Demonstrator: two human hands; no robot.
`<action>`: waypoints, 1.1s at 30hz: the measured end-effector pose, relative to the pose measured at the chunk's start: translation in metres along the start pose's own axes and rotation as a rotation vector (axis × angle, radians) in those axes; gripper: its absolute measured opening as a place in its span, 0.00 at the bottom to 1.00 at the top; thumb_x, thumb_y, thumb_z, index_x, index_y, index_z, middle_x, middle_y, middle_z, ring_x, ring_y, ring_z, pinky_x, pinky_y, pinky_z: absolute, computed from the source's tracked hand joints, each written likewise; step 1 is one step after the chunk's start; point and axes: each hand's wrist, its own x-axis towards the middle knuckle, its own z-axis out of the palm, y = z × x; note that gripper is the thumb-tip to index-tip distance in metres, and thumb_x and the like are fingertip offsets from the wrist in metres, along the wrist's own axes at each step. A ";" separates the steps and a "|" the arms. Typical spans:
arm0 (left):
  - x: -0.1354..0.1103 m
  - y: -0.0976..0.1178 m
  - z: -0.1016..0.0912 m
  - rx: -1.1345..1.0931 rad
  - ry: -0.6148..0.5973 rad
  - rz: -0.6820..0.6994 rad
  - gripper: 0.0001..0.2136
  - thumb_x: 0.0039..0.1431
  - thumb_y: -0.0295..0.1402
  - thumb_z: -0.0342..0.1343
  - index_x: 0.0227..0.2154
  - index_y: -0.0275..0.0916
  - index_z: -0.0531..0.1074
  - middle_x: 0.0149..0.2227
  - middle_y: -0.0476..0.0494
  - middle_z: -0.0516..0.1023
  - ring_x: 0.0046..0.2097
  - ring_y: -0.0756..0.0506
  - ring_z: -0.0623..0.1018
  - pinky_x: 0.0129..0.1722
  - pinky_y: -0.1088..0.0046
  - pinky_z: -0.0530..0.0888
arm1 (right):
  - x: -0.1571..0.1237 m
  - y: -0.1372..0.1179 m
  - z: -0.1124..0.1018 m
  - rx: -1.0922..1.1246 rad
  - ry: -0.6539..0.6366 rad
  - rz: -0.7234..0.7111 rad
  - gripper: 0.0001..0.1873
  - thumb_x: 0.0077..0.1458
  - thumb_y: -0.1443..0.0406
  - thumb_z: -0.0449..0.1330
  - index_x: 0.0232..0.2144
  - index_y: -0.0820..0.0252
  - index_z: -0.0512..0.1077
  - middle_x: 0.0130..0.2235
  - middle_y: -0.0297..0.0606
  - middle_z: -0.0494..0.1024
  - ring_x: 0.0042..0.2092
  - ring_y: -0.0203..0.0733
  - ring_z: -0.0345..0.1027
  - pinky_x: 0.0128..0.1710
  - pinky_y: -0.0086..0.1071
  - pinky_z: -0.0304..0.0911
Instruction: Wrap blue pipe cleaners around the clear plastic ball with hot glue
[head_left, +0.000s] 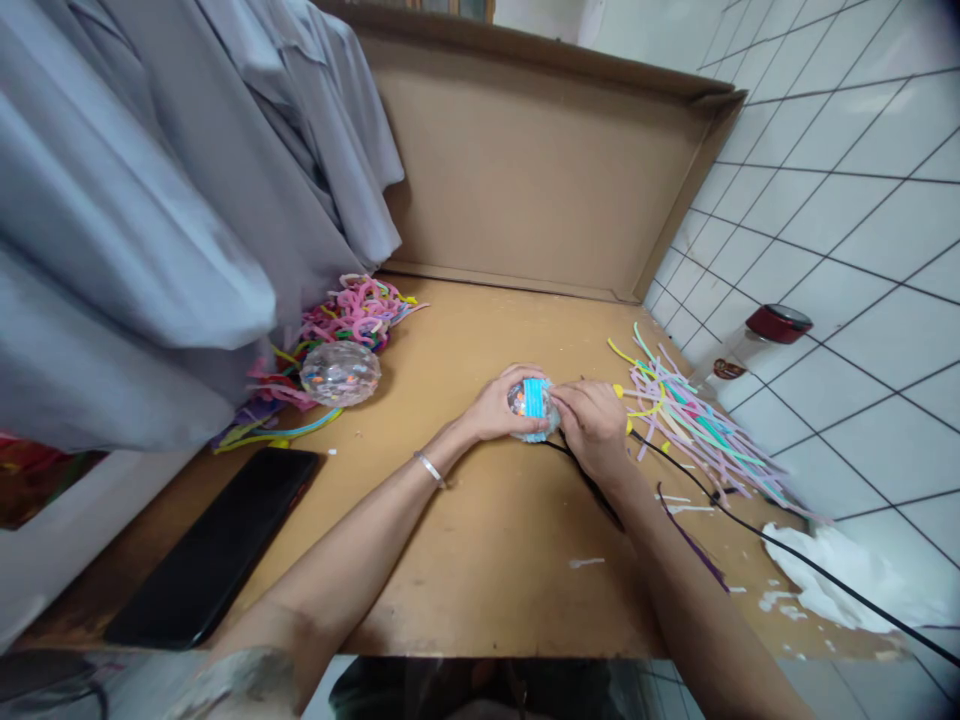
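My left hand (496, 405) is wrapped round the left side of a small transparent ball (517, 396) with orange specks, low over the table. Bright blue strands (535, 398) run in rows across the ball's face. At its right edge, my right hand (591, 418) has thumb and fingers pinched together against the ball; what lies between them is hidden. A dark cable (675, 462) passes beneath my right hand and wrist. Yellow tips (618, 391) show just beyond the right knuckles.
A larger transparent ball (340, 374) sits by a heap of pink fuzzy stems (367, 310). A black phone (217, 545) lies front left. Pastel stems (697, 430), crumpled tissue (840, 575) and a red-lidded jar (776, 322) are right. Cardboard (525, 160) stands behind; grey cloth (187, 180) hangs left.
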 end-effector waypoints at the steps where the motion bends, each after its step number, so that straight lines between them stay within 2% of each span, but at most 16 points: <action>1: 0.000 0.000 0.000 0.001 0.000 0.001 0.28 0.41 0.36 0.70 0.48 0.38 0.72 0.54 0.36 0.71 0.56 0.38 0.72 0.59 0.56 0.67 | 0.000 0.001 0.001 0.023 0.011 0.021 0.07 0.62 0.69 0.55 0.38 0.57 0.74 0.33 0.38 0.80 0.35 0.41 0.71 0.37 0.37 0.63; 9: 0.001 -0.008 -0.001 -0.025 0.018 -0.010 0.29 0.40 0.37 0.70 0.48 0.39 0.71 0.56 0.35 0.70 0.59 0.37 0.70 0.60 0.55 0.66 | -0.001 0.001 0.003 0.195 0.054 0.165 0.10 0.61 0.70 0.55 0.39 0.57 0.76 0.32 0.39 0.80 0.35 0.40 0.74 0.34 0.34 0.67; 13: 0.001 -0.009 -0.001 -0.050 0.016 -0.037 0.29 0.40 0.37 0.71 0.48 0.39 0.71 0.55 0.36 0.70 0.59 0.38 0.71 0.60 0.56 0.66 | -0.003 0.001 0.005 0.185 0.040 0.156 0.10 0.61 0.70 0.55 0.39 0.56 0.76 0.33 0.38 0.80 0.35 0.41 0.74 0.36 0.35 0.68; 18: 0.000 -0.011 -0.001 -0.100 0.030 -0.070 0.29 0.40 0.36 0.71 0.49 0.39 0.71 0.55 0.36 0.70 0.58 0.38 0.71 0.59 0.58 0.67 | -0.006 0.000 0.010 0.143 0.057 0.155 0.11 0.60 0.71 0.53 0.38 0.56 0.76 0.38 0.40 0.81 0.40 0.42 0.75 0.40 0.37 0.68; 22: -0.001 -0.012 -0.002 -0.094 0.026 -0.061 0.29 0.41 0.36 0.71 0.49 0.39 0.71 0.56 0.35 0.70 0.59 0.38 0.71 0.60 0.57 0.66 | -0.011 -0.004 0.017 0.154 0.065 0.108 0.12 0.59 0.71 0.53 0.39 0.55 0.75 0.39 0.39 0.82 0.41 0.43 0.75 0.42 0.39 0.67; 33: -0.002 -0.013 -0.002 -0.079 0.021 -0.050 0.30 0.40 0.36 0.71 0.49 0.39 0.71 0.57 0.35 0.70 0.59 0.38 0.70 0.61 0.57 0.65 | -0.011 -0.010 0.018 0.153 0.096 0.074 0.12 0.56 0.74 0.53 0.37 0.57 0.72 0.36 0.39 0.81 0.39 0.43 0.75 0.40 0.39 0.66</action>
